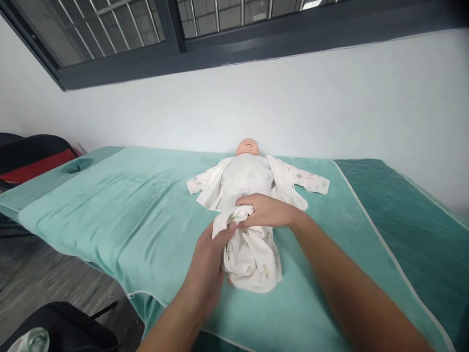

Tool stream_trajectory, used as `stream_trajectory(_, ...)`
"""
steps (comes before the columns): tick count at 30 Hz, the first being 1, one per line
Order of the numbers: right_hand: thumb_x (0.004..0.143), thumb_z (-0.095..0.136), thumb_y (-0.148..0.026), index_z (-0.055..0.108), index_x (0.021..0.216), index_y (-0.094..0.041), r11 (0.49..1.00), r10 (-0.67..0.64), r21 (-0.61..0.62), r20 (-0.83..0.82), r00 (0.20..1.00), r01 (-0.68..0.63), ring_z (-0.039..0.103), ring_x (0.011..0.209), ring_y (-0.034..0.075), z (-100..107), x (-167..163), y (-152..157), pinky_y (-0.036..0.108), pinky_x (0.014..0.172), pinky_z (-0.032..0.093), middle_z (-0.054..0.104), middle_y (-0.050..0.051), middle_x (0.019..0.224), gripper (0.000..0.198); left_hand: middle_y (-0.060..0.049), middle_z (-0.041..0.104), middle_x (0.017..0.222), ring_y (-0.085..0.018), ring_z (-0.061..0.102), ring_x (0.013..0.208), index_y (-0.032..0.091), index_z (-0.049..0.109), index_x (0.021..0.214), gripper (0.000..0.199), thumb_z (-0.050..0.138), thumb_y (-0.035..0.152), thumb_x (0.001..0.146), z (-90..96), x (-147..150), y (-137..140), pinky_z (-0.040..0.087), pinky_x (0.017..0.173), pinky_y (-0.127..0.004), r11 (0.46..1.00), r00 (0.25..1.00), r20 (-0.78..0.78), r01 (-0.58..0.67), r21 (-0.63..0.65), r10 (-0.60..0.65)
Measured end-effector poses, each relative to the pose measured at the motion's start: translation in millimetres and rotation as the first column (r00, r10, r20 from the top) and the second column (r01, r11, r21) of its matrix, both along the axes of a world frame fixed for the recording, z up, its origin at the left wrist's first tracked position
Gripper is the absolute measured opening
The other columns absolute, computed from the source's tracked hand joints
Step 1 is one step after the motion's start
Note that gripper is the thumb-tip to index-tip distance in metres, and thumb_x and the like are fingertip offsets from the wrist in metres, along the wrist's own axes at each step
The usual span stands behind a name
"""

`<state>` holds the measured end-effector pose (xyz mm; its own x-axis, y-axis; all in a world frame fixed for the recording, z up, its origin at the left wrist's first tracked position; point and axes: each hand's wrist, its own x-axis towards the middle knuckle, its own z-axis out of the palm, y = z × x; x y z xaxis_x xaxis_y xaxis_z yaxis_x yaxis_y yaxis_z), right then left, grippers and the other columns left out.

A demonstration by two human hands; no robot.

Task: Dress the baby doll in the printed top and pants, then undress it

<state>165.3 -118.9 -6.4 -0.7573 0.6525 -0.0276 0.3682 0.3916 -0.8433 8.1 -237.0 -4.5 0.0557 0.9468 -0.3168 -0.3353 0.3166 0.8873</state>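
Note:
A baby doll [247, 145] lies on its back on the bed, its head by the wall. Its torso is covered in pale white, and a white printed baby jacket [311, 182] is spread open beneath it with both sleeves out to the sides. At the doll's lower end, my left hand [212, 256] pinches the gathered edge of white printed baby pants [252, 266]. My right hand [266, 211] grips the same bunched cloth from the far side, its fingers partly inside the folds. The doll's legs are hidden behind the hands and cloth.
A green sheet [95, 210] covers the bed [414, 210], with wrinkles on the left. Behind stands a white wall [330, 98] under a barred window [216, 24]. Black-and-red chairs [40, 164] are at left; a black seat [69, 327] bearing a can [36, 340] is lower left.

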Motion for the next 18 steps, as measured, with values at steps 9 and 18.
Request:
stream_trajectory(9,0.07,0.072,-0.035,0.066,0.083,-0.021,0.995,0.076,0.046,0.147,0.986,-0.084,0.057,0.076,0.015,-5,-3,1,0.024,0.061,0.039,0.067,-0.004,0.085,0.02,-0.006,0.069,0.081,-0.018,0.064,0.071,0.014,0.069,0.103,0.035,0.077,0.031,0.074,-3.9,17,-36,0.047,0.067,-0.027,0.955,0.939,0.185,-0.271,-0.119,0.29)
stream_trajectory(18,0.064,0.072,-0.028,0.069,0.082,-0.022,0.991,0.114,0.048,0.218,0.969,-0.127,0.061,0.077,0.015,-6,-6,1,0.023,0.062,0.041,0.071,-0.004,0.088,0.019,-0.007,0.07,0.08,-0.02,0.066,0.074,0.015,0.068,0.085,0.032,0.084,0.035,0.065,-34.2,14,-72,0.05,0.071,-0.03,0.917,0.902,0.212,-0.331,-0.221,0.376)
